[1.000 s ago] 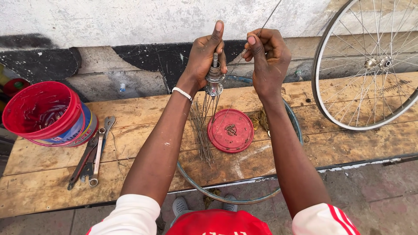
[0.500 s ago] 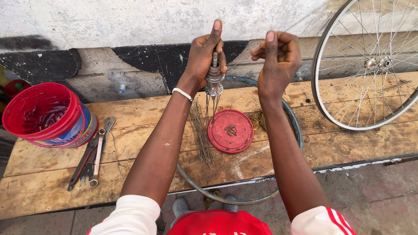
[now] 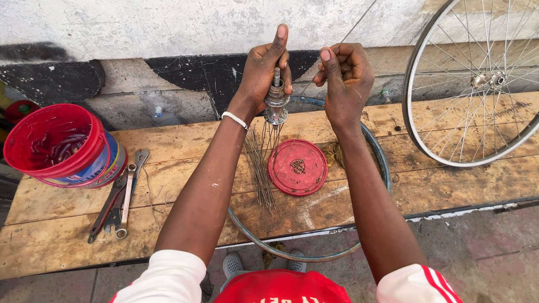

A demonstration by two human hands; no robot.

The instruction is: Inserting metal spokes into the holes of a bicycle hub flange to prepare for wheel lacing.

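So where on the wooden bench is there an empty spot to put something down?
Bare wood lies on the bench in front of the wrenches and red bucket, and between the red lid and spoked wheel. It's crowded around the loose spokes and bare rim.

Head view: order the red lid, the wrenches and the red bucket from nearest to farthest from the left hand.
From the left hand:
1. Red lid, on the bench below the hands.
2. Wrenches, lower left on the bench.
3. Red bucket, at the bench's far left end.

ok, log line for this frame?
left hand: holds hub, spokes hanging | right hand: pinches one spoke | rim, red lid on bench
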